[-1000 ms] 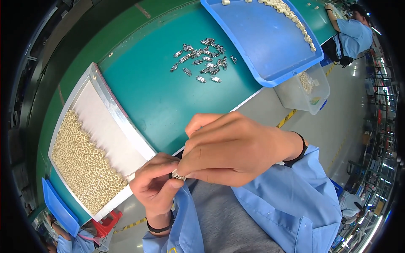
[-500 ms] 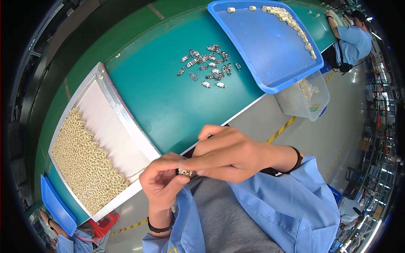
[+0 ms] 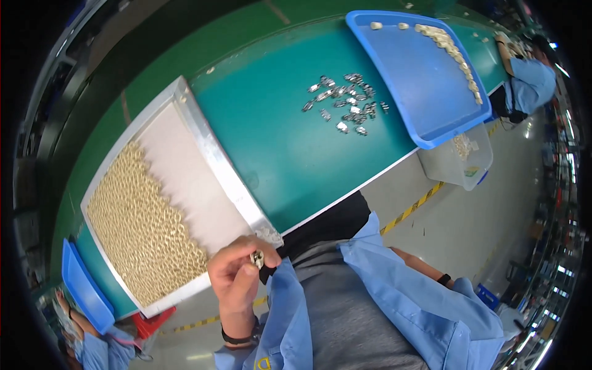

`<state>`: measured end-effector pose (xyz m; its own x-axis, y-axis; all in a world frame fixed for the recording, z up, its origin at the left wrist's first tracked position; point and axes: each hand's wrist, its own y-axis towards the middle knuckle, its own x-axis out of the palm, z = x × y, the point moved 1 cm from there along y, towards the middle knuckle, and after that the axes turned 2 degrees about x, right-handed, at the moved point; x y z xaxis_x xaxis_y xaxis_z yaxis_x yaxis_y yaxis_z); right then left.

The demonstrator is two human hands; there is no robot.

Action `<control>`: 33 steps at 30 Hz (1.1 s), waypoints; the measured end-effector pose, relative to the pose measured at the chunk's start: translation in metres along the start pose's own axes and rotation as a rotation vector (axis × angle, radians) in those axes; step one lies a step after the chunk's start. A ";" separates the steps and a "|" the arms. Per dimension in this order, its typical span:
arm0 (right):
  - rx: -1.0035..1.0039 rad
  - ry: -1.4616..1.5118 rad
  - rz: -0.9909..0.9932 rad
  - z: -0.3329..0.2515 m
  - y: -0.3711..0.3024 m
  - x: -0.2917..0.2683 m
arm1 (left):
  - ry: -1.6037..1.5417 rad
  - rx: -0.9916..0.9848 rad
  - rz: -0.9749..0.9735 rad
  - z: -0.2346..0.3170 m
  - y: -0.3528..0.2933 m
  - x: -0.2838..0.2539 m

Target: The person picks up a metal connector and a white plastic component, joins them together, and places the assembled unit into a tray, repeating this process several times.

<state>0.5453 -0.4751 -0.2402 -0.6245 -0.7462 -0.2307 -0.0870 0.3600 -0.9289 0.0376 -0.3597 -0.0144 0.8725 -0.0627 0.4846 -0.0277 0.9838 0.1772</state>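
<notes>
My left hand (image 3: 236, 274) is in front of my body, by the near corner of the white-framed tray. Its thumb and fingers pinch a small cream ring-shaped part (image 3: 256, 259) with dark metal showing in its opening. My right hand (image 3: 412, 259) is low at my right side, partly behind the blue jacket. Its fingers are hidden. Beyond my left hand, many small cream parts (image 3: 145, 228) stand packed in the white-framed tray (image 3: 213, 154). Small shiny metal pieces (image 3: 349, 98) lie scattered on the green table (image 3: 277, 166).
To the right, a blue tray (image 3: 410, 80) holds cream cylinders (image 3: 453, 49) along its far edges. Below it stands a clear plastic bin (image 3: 447, 166). Another blue tray (image 3: 86, 287) is at far left. Co-workers sit at the far right (image 3: 533, 80) and lower left (image 3: 92, 345).
My right hand has left the small part and dropped back to my right side. The left hand keeps holding the part. The view has shifted, so the table appears further right.
</notes>
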 end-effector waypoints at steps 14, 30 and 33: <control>0.271 -0.161 0.227 0.084 -0.063 0.051 | 0.175 -0.009 -0.032 0.024 -0.001 -0.028; -0.701 -0.136 0.439 -0.164 0.006 -0.064 | 1.207 0.111 -0.186 0.054 0.266 -0.024; -1.005 -0.204 0.293 -0.227 -0.050 -0.075 | 1.270 0.183 -0.131 0.004 0.344 -0.046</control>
<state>0.4205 -0.3099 -0.1104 -0.5915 -0.6015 -0.5369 -0.6129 0.7682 -0.1853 -0.0145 -0.0187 0.0277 0.7213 0.1456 -0.6771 0.1148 0.9390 0.3243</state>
